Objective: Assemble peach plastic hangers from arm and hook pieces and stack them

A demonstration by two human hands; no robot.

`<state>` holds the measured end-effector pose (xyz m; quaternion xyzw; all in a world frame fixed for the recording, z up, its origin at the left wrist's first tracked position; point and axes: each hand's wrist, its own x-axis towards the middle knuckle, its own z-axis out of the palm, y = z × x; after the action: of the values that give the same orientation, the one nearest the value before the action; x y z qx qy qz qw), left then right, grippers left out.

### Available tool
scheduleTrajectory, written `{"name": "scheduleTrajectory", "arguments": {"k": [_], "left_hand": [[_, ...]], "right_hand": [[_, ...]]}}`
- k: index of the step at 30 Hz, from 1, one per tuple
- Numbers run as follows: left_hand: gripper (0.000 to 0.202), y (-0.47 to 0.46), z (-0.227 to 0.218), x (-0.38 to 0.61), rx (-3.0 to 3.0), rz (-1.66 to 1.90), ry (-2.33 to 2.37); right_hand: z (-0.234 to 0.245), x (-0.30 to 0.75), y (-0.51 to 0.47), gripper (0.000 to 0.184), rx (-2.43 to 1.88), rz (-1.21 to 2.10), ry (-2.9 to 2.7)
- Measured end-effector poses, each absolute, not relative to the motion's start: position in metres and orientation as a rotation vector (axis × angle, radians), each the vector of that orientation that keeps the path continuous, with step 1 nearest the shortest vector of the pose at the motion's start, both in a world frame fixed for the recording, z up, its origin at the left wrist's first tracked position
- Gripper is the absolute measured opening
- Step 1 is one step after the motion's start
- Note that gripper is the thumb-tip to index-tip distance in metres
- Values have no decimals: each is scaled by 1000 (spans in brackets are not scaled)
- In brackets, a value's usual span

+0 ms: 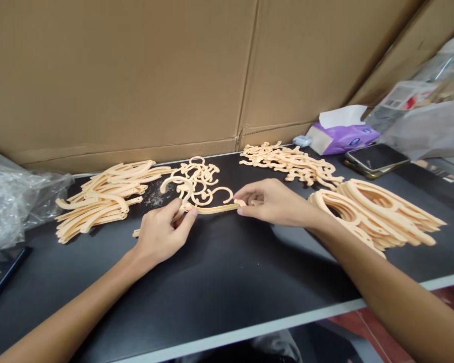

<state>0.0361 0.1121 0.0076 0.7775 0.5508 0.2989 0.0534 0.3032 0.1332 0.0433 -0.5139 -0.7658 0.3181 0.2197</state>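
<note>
Both hands hold a pale, wood-coloured curved strip (217, 208) between them, just above the black table. My left hand (162, 229) pinches its left end, where a hook-shaped curl (179, 182) rises from the fingers; whether the curl is joined to the strip I cannot tell. The thumb and fingertips of my right hand (274, 204) are closed on the right end, with a small pale bit showing there. Just behind the hands lies a loose heap of C-shaped curls (199, 174), one of them a larger open ring (223, 189).
A pile of long curved strips (109, 189) lies left, beside crumpled clear plastic (18, 196). Wavy pieces (287, 162) are heaped behind my right hand. Stacked pieces with round openings (393, 212) lie right, near a phone (377, 157) and purple tissue pack (344, 136). Cardboard (136, 75) stands behind.
</note>
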Motion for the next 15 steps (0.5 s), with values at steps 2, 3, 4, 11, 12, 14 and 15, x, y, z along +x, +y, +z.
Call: {"name": "scheduleTrajectory", "arguments": {"k": [2,3,4,11,12,14,15], "left_hand": [[41,112,7,36,2369,913,1659],[40,112,7,36,2368,919,1656],[40,111,7,36,2367,923,1654],[40,111,7,33,2402,975,1643],[40,111,7,33,2402,984,1639],[40,111,9,33,2398,1003,1628],[40,111,9,34,2395,1016,1621]], "right_hand": [[42,303,133,25,-1416,827,-2145],[41,303,134,23,-1413,796,-2153],[40,304,134,21,-1406,769,-2159],[35,305,135,17,-1388,711,-2248],[35,305,135,18,-1391,713,-2262],[35,306,136,19,-1389,701,-2285],[35,306,136,19,-1387,691,-2297]]}}
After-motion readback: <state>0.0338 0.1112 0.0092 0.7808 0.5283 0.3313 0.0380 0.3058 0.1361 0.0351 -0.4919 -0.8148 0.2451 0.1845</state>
